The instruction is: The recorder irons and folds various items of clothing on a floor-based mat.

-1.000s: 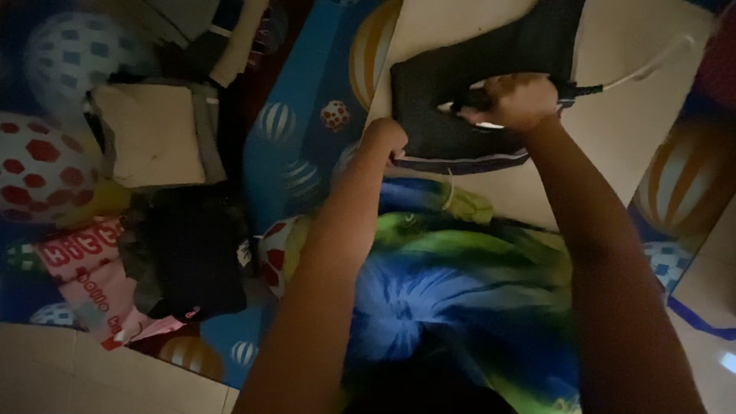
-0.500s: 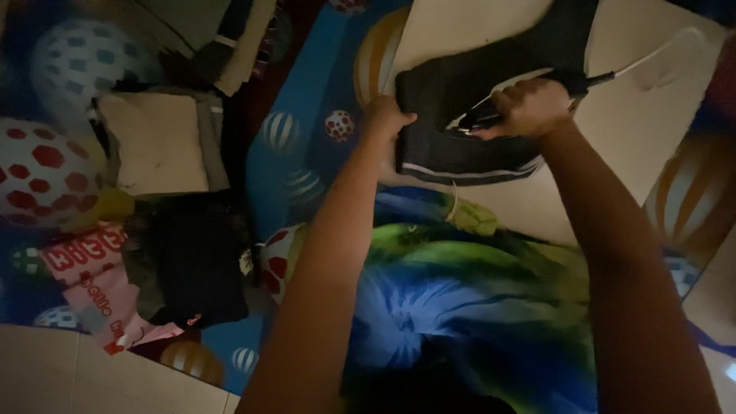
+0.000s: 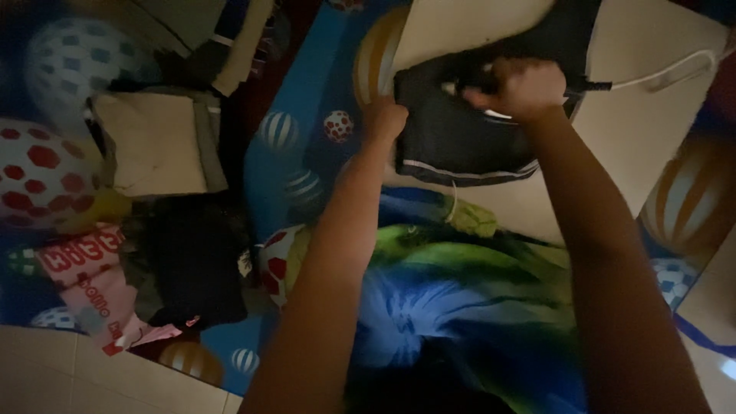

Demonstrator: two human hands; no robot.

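While the right hand (image 3: pixel 520 88) is wrapped around the handle of an electric iron (image 3: pixel 491 93), it presses on a dark folded garment (image 3: pixel 452 138) w/ a pale stripe along its near hem. Garment lies on a cream ironing cloth (image 3: pixel 636 130), near that cloth's left edge, over a blue ball-print floor mat (image 3: pixel 307 153). Left hand (image 3: pixel 383 119) is pinched shut on the garment's left edge, just beside the iron. White cord (image 3: pixel 667 73) trails twd the cloth's right edge.

Risks, as I judge: left fingers so near soleplate = burn; cord could snag; lingering may scorch fabric. Folded cream cloths (image 3: pixel 153 138) and dark clothes pile (image 3: pixel 192 261) sit well apart, mat's left side.

No packages, labels, signs or screens visible.
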